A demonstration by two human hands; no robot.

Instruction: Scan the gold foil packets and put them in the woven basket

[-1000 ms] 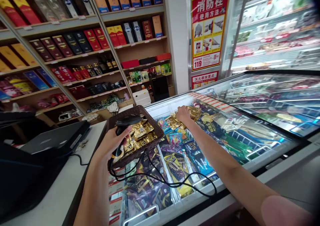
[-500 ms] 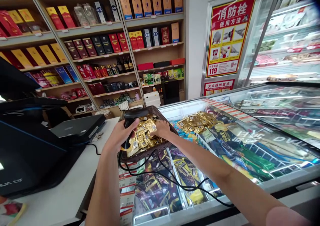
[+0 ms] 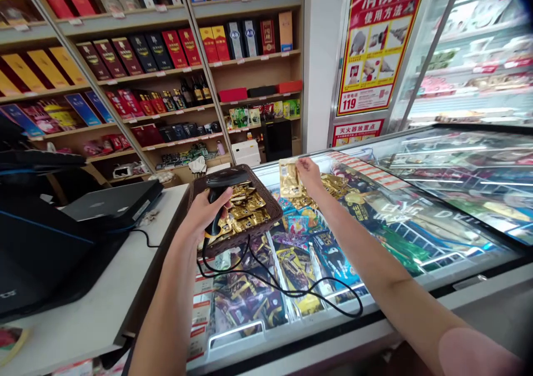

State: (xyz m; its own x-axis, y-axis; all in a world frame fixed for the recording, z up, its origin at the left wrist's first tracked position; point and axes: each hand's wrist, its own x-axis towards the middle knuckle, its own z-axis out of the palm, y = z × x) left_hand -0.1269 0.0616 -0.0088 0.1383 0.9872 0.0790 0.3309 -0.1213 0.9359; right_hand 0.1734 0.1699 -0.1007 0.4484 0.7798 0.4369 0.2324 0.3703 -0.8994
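My left hand (image 3: pixel 204 215) is wrapped round the grip of a black barcode scanner (image 3: pixel 222 183), whose head points right over a brown woven basket (image 3: pixel 270 201) full of gold sachets. The scanner's black cable (image 3: pixel 291 292) loops down across the freezer lid. My right hand (image 3: pixel 308 173) pinches one gold sachet (image 3: pixel 289 179) and holds it upright, just right of the scanner's head. Behind that hand a heap of gold sachets (image 3: pixel 333 186) lies on the glass lid of the chest freezer (image 3: pixel 416 237).
A white counter (image 3: pixel 83 309) on the left carries a black till screen (image 3: pixel 37 242) and a flat black device (image 3: pixel 112 201). Shelves of boxed bottles (image 3: pixel 166 59) fill the back wall. A red fire-hydrant poster (image 3: pixel 377 43) and a glass-doored chiller (image 3: pixel 474 54) stand at the right.
My right hand left the basket, moved right and up, and now holds a single gold sachet in front of the scanner. The left hand keeps the scanner in place.
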